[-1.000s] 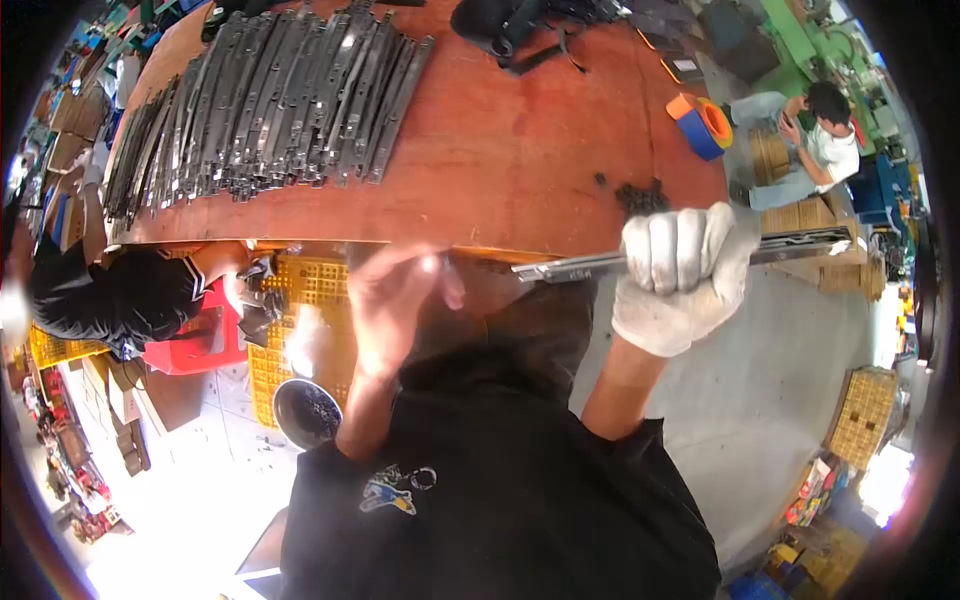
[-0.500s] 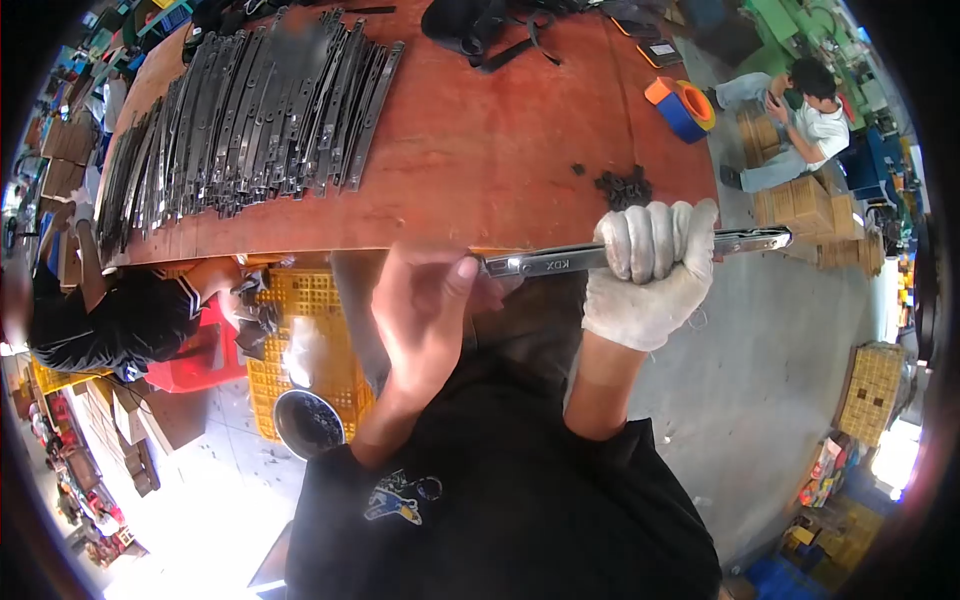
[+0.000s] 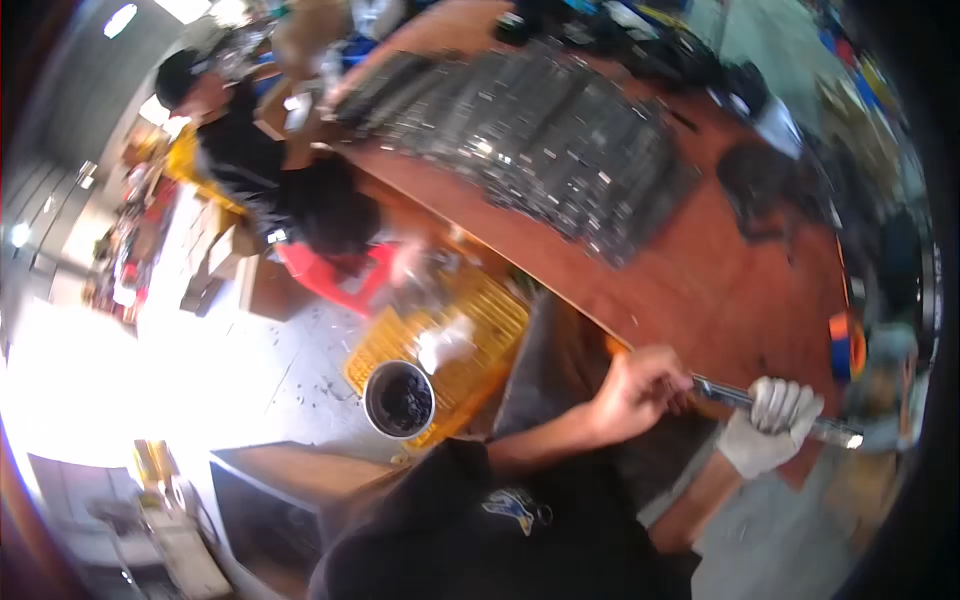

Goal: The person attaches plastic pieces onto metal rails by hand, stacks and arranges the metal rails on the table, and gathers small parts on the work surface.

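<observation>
My right hand [image 3: 770, 425], in a white glove, is wrapped around a narrow metal rail [image 3: 722, 392] at the near edge of the red table [image 3: 690, 310]. My bare left hand [image 3: 640, 392] is at the rail's left end, its fingers bent together there; whether they pinch the rail or a small part is too blurred to tell. The rail's right end sticks out past the glove. A large row of dark metal strips [image 3: 540, 130] lies on the table beyond my hands.
A person in black [image 3: 250, 150] sits at the left beside a red stool [image 3: 335, 285]. A bowl of dark pieces [image 3: 400, 400] stands by a yellow crate [image 3: 480, 320]. Orange and blue rolls [image 3: 846, 345] lie at the table's right, a black bag [image 3: 765, 185] farther back.
The view has swung left and tilted, bringing more of the person and bowl in. My left hand, apart from the rail a second ago, came to its left end and stays there.
</observation>
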`<action>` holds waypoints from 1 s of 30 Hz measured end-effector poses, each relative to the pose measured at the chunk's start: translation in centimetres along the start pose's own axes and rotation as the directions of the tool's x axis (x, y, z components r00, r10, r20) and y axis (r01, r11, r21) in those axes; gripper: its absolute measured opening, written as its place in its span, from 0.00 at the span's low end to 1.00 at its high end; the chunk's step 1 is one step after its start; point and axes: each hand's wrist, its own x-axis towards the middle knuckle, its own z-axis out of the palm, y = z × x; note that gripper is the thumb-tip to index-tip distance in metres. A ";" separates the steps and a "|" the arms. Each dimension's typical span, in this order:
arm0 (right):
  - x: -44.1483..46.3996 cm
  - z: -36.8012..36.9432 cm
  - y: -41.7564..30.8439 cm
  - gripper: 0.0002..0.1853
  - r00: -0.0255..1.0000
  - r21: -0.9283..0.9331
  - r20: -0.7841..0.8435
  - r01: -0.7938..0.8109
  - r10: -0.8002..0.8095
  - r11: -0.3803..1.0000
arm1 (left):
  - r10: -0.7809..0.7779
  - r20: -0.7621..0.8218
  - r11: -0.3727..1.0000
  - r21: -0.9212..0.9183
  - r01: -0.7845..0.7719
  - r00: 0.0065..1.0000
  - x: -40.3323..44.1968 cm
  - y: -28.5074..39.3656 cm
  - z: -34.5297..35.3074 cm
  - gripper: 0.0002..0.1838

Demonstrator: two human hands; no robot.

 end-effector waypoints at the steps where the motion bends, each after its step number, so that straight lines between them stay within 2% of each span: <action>1: 0.7 -1.2 0.6 0.23 0.996 -0.015 0.076 -0.035 0.036 0.999 | 0.033 -0.012 0.999 -0.010 -0.034 0.999 0.0 -0.6 -0.5 0.07; 3: 1.5 -1.2 1.5 0.22 0.988 -0.092 0.127 -0.081 0.093 0.992 | 0.081 -0.005 0.972 0.221 -0.078 0.997 -0.3 -0.8 -1.4 0.04; 4: 1.8 -0.5 1.9 0.22 0.982 -0.078 0.158 -0.096 0.107 0.992 | 0.013 0.045 0.975 0.219 -0.022 0.999 -0.7 -1.4 -1.8 0.04; 5: 2.0 0.4 2.3 0.22 0.977 -0.140 0.172 -0.104 0.128 0.985 | 0.029 0.026 0.974 0.222 -0.035 0.999 -0.9 -2.3 -2.4 0.04; 7: 3.5 0.7 2.5 0.22 0.973 -0.235 0.173 -0.112 0.155 0.966 | -0.168 -0.035 0.958 0.229 0.172 0.985 -0.6 -2.5 -3.8 0.13; 8: 4.1 0.9 2.5 0.21 0.957 -0.327 0.272 -0.008 0.103 0.945 | -0.175 -0.051 0.955 0.232 0.182 0.983 -1.0 -3.8 -5.0 0.20; 10: 5.0 0.2 2.9 0.20 0.882 -0.411 0.466 0.149 0.067 0.899 | -0.237 -0.107 0.916 0.305 0.259 0.966 -1.4 -4.8 -7.0 0.16; 11: 4.7 -2.1 4.2 0.18 0.925 -0.517 0.380 0.201 0.013 0.832 | -0.272 -0.104 0.901 0.322 0.291 0.957 -1.7 -4.8 -7.7 0.14; 12: 3.3 -2.5 7.2 0.15 0.991 -0.580 0.124 0.108 -0.043 0.808 | -0.323 -0.106 0.891 0.301 0.340 0.940 -1.5 -4.2 -8.0 0.12; 13: 3.5 -7.7 8.7 0.16 0.976 -0.758 -0.198 -0.209 0.089 0.618 | -0.368 -0.108 0.880 0.279 0.384 0.923 -1.3 -3.7 -8.0 0.11; 14: 3.0 -9.9 9.0 0.18 0.981 -0.794 -0.120 -0.188 0.155 0.578 | -0.361 -0.103 0.884 0.278 0.376 0.927 -1.2 -3.5 -7.8 0.11; 15: 3.2 -9.6 9.0 0.18 0.983 -0.730 -0.051 -0.159 0.179 0.665 | -0.362 -0.093 0.890 0.261 0.373 0.928 -1.1 -4.0 -7.5 0.11; 17: 3.4 -6.1 8.5 0.19 0.948 -0.585 0.239 -0.030 0.208 0.810 | -0.285 -0.040 0.906 0.316 0.283 0.958 -1.7 -4.9 -7.7 0.11; 19: 3.6 -6.0 8.8 0.21 0.932 -0.583 0.319 0.050 0.172 0.811 | -0.355 -0.005 0.901 0.265 0.343 0.935 -1.7 -5.3 -7.4 0.11; 20: 3.1 -9.3 9.6 0.22 0.979 -0.831 0.138 0.032 0.150 0.555 | -0.320 0.014 0.896 0.331 0.298 0.947 -1.5 -5.1 -7.2 0.12; 21: 2.5 -9.6 11.5 0.21 0.975 -0.787 -0.082 -0.192 0.208 0.587 | -0.276 0.029 0.885 0.398 0.242 0.961 -1.2 -5.0 -7.2 0.13; 22: 3.0 -9.4 11.4 0.20 0.963 -0.718 -0.075 -0.233 0.259 0.656 | -0.145 0.056 0.831 0.548 0.091 0.988 -1.1 -5.3 -6.9 0.19; 23: 3.2 -9.0 11.1 0.19 0.945 -0.641 -0.062 -0.283 0.320 0.713 | -0.132 0.047 0.831 0.550 0.085 0.990 -0.8 -5.2 -6.7 0.19; 25: 2.2 -5.8 11.6 0.18 0.896 -0.399 -0.124 -0.438 0.427 0.805 | 0.056 0.186 0.694 0.699 -0.172 0.981 0.6 -3.6 -6.4 0.23; 26: 1.6 -4.1 12.3 0.18 0.875 -0.378 -0.133 -0.479 0.466 0.792 | 0.034 0.238 0.780 0.600 -0.175 0.971 0.9 -3.5 -6.5 0.26; 27: 1.1 -3.3 12.9 0.18 0.843 -0.321 -0.056 -0.522 0.535 0.790 | -0.172 0.325 0.891 0.454 0.006 0.930 0.5 -4.4 -6.8 0.25; 29: 0.0 -0.7 14.4 0.11 0.859 -0.455 -0.014 -0.461 0.511 0.762 | -0.351 0.169 0.932 0.157 0.327 0.921 0.0 -4.4 -7.6 0.17; 30: -0.6 0.2 15.6 0.08 0.883 -0.583 -0.039 -0.401 0.468 0.707 | -0.280 0.107 0.954 0.142 0.264 0.954 -0.5 -4.6 -8.6 0.15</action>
